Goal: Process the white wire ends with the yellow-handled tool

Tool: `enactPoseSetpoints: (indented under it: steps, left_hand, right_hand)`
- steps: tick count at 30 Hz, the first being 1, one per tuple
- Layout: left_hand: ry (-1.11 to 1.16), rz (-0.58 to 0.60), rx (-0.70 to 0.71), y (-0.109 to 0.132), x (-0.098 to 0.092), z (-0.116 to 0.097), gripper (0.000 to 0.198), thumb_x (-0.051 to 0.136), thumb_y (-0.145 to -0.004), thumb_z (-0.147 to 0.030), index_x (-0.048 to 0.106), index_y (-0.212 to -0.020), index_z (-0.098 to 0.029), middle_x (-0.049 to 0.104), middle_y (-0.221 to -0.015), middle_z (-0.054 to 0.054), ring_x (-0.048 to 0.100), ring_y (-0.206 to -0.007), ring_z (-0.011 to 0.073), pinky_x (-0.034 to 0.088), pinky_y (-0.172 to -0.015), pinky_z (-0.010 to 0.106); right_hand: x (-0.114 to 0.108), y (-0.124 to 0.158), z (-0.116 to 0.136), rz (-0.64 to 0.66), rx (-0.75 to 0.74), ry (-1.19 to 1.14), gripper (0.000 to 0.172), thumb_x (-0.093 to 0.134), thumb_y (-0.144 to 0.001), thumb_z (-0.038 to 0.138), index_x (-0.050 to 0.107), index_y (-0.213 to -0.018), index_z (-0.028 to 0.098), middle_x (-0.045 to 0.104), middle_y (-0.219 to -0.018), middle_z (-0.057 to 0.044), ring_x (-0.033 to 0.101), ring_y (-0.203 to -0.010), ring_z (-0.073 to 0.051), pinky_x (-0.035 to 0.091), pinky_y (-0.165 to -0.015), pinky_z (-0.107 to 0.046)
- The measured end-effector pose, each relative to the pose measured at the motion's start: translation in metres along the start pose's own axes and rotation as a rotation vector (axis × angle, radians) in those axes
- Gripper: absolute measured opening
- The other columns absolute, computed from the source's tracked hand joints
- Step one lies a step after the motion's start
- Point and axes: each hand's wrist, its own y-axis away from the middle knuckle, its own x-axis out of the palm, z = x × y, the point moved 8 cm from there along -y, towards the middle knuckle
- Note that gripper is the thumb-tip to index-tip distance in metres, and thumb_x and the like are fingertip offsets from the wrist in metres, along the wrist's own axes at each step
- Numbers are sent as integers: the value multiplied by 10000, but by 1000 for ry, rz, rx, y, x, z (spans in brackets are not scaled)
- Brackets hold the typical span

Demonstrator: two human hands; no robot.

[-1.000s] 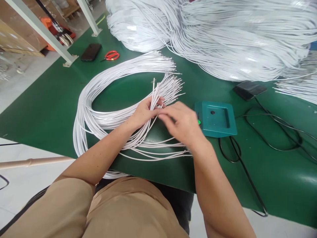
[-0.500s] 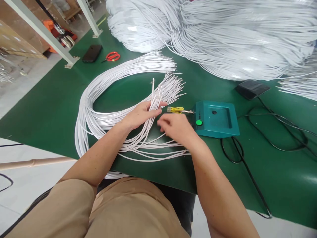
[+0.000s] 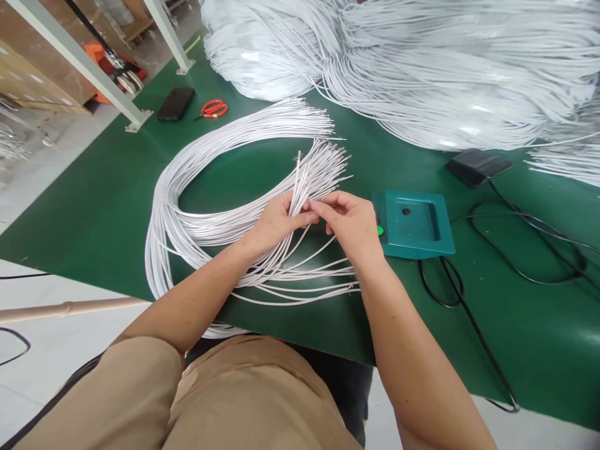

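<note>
Both forearms come in low from the near edge and meet over the middle of the green table (image 3: 94,206). The left hand (image 3: 276,219) is curled around a fan of white wire ends, fingers closed on the bunch with the thumb on top, so the tips stick up and away past the knuckles. The right hand (image 3: 351,222) sits just beside it, thumb and forefinger pinched together on one or two of those same wires right where the left thumb is. The two hands are basically touching.

The wires belong to a looped wire bundle (image 3: 178,206) that curves round to the left and back toward the near edge, with some loose strands running under the right wrist.

Just right of the right hand is a teal box (image 3: 415,225) with a green button partly hidden behind the knuckles. Black cables (image 3: 492,250) snake off it toward a black pedal (image 3: 478,165). A huge wire pile (image 3: 422,69) fills the far side. Red scissors (image 3: 213,108) and a phone (image 3: 175,103) lie well apart at the far left, near a metal frame leg (image 3: 135,119).

Open green surface sits left of the loop and on the near right side.
</note>
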Motion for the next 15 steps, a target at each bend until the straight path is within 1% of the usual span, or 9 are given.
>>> enactPoseSetpoints:
  steps: [3, 5, 8, 12, 14, 15]
  left_hand:
    - [-83, -90, 46, 1, -6, -4, 282, 781, -691, -321, 571, -780, -154, 630, -772, -15, 574, -737, 113, 464, -754, 253]
    - [-118, -113, 51, 1, -7, -7, 283, 775, -696, -333, 572, -778, -154, 635, -779, -14, 572, -748, 115, 463, -771, 258]
    - [-98, -111, 36, 2, -7, -7, 298, 771, -709, -355, 558, -775, -157, 627, -752, -18, 591, -754, 121, 470, -781, 269]
    - [7, -101, 16, 3, -6, -5, 325, 786, -697, -329, 514, -769, -164, 623, -756, -19, 635, -778, 128, 495, -799, 280]
    - [52, -73, 13, 2, -3, -5, 330, 781, -700, -320, 500, -780, -165, 643, -797, -11, 643, -741, 117, 512, -779, 281]
    - [60, -56, 16, 2, -2, -6, 317, 768, -713, -314, 498, -786, -164, 652, -810, -6, 645, -725, 112, 517, -768, 278]
  right_hand:
    - [-2, 2, 2, -75, -65, 66, 162, 721, -727, 340, 714, -734, 178, 686, -694, -7, 546, -573, -117, 421, -518, -245]
    - [-2, 1, 0, -84, -64, 54, 150, 687, -753, 328, 708, -734, 180, 655, -653, 10, 519, -548, -110, 422, -533, -251]
    - [1, -2, -6, -31, -14, -75, 133, 655, -766, 296, 688, -715, 177, 574, -580, 35, 457, -506, -90, 410, -537, -249]
    - [12, -3, -17, 111, 156, -382, 168, 686, -722, 304, 639, -632, 171, 525, -604, 30, 371, -505, -65, 370, -502, -235]
    - [14, -1, -19, 136, 221, -441, 161, 698, -699, 300, 638, -627, 169, 493, -591, 36, 334, -501, -60, 341, -474, -227]
    - [13, -1, -18, 120, 219, -423, 127, 696, -694, 289, 663, -663, 170, 484, -580, 41, 336, -502, -62, 334, -469, -225]
